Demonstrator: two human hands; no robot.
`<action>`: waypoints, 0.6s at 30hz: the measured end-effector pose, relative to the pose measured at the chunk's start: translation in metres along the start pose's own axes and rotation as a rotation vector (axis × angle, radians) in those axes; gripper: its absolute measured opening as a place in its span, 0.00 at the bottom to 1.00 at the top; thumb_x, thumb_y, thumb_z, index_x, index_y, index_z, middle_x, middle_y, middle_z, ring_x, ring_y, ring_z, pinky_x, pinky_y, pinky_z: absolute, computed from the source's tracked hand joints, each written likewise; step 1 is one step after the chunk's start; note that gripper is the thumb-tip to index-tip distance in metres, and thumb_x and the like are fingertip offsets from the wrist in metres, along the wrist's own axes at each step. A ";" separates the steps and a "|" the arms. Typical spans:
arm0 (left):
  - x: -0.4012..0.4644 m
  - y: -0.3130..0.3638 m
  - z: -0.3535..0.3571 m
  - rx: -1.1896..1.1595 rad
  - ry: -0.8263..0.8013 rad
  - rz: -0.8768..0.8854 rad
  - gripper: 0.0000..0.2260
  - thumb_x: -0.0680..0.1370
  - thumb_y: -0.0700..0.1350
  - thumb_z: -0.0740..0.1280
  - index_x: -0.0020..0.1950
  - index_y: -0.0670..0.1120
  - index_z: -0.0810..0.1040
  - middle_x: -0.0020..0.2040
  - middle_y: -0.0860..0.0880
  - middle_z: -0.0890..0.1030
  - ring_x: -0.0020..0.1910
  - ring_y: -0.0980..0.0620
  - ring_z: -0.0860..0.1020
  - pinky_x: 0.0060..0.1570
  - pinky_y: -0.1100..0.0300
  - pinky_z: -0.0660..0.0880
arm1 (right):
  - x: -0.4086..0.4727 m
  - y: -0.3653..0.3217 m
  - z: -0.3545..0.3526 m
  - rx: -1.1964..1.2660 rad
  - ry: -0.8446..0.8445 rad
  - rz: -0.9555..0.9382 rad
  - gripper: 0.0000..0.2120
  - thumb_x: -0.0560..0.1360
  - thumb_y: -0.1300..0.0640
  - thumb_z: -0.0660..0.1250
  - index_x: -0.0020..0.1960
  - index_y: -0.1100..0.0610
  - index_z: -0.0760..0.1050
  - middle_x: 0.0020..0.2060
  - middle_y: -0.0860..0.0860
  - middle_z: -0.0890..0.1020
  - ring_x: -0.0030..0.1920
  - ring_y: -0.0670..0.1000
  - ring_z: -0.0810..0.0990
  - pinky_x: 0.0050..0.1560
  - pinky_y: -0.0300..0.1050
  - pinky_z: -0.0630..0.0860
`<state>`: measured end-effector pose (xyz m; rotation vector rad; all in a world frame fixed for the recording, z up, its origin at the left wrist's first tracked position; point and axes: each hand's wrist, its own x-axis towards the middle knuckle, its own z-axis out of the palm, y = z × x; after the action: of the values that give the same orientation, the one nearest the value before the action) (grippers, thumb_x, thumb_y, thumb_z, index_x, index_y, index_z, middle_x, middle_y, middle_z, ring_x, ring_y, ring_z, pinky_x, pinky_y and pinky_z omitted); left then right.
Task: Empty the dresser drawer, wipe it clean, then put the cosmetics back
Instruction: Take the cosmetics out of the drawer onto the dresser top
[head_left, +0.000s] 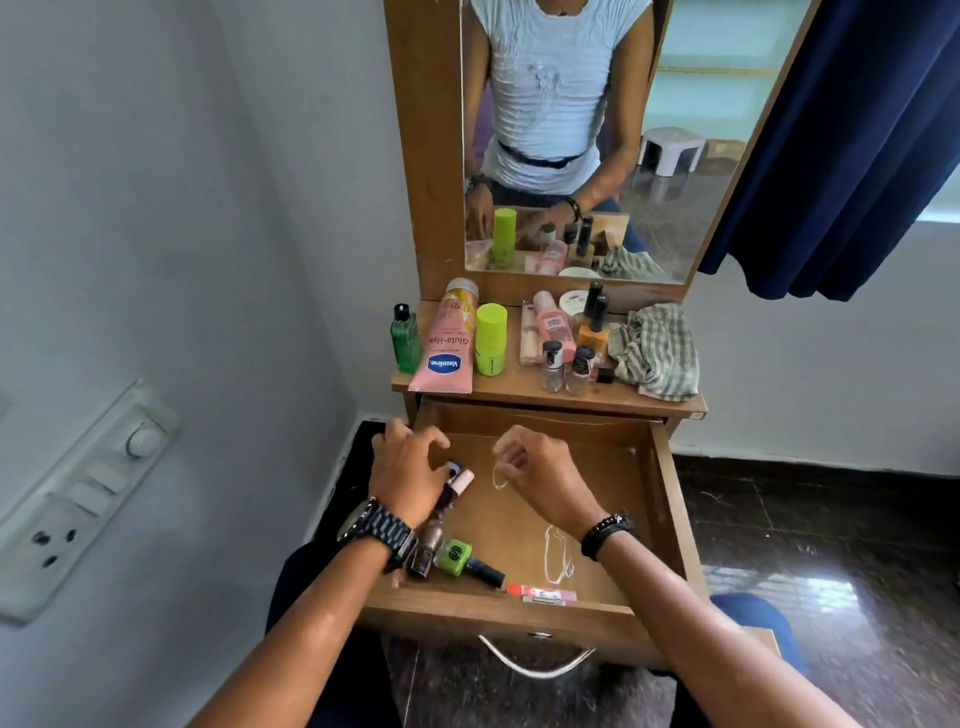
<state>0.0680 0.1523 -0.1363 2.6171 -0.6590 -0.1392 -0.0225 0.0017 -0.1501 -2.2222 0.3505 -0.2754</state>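
Note:
The wooden dresser drawer (670, 499) stands pulled out. My left hand (410, 467) hovers over its left side, fingers spread and bent above a small pink-capped bottle (464, 480); no grip shows. My right hand (540, 467) hangs over the drawer's middle, loosely curled and holding nothing. A brown nail polish (425, 551) and a green nail polish (457, 556) with a black cap lie at the drawer's front left. A flat red-and-white pack (540, 593) lies against the front wall. A checked cloth (657, 351) lies bunched on the dresser top (519, 387).
On the dresser top stand a green bottle (406, 338), a pink Vaseline tube (448, 343), a lime-green roll-on (491, 340) and several small bottles (566, 353). A mirror (675, 156) rises behind, a blue curtain (852, 130) hangs right, and a wall with a switch panel (88, 493) is left.

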 end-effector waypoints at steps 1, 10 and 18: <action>-0.001 -0.006 -0.002 0.058 -0.013 -0.019 0.11 0.72 0.47 0.70 0.54 0.51 0.78 0.55 0.46 0.70 0.54 0.46 0.69 0.52 0.56 0.71 | 0.002 -0.001 0.009 -0.051 -0.072 -0.037 0.06 0.73 0.66 0.67 0.47 0.56 0.77 0.41 0.49 0.81 0.40 0.47 0.79 0.41 0.31 0.73; 0.007 -0.020 0.010 0.242 -0.181 0.013 0.14 0.75 0.48 0.67 0.60 0.53 0.76 0.60 0.46 0.66 0.60 0.45 0.67 0.59 0.52 0.69 | 0.027 0.009 0.052 -0.444 -0.279 -0.102 0.21 0.71 0.67 0.62 0.62 0.54 0.73 0.57 0.55 0.78 0.58 0.56 0.76 0.59 0.49 0.73; 0.012 -0.018 0.024 0.252 -0.275 -0.019 0.12 0.76 0.51 0.65 0.57 0.47 0.77 0.59 0.45 0.69 0.58 0.45 0.69 0.58 0.50 0.72 | 0.019 0.022 0.043 -0.470 -0.349 -0.086 0.08 0.74 0.60 0.66 0.53 0.56 0.72 0.49 0.55 0.80 0.49 0.54 0.78 0.49 0.49 0.77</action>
<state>0.0810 0.1515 -0.1657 2.8755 -0.7893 -0.4556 0.0055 0.0134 -0.1921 -2.6912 0.1352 0.1712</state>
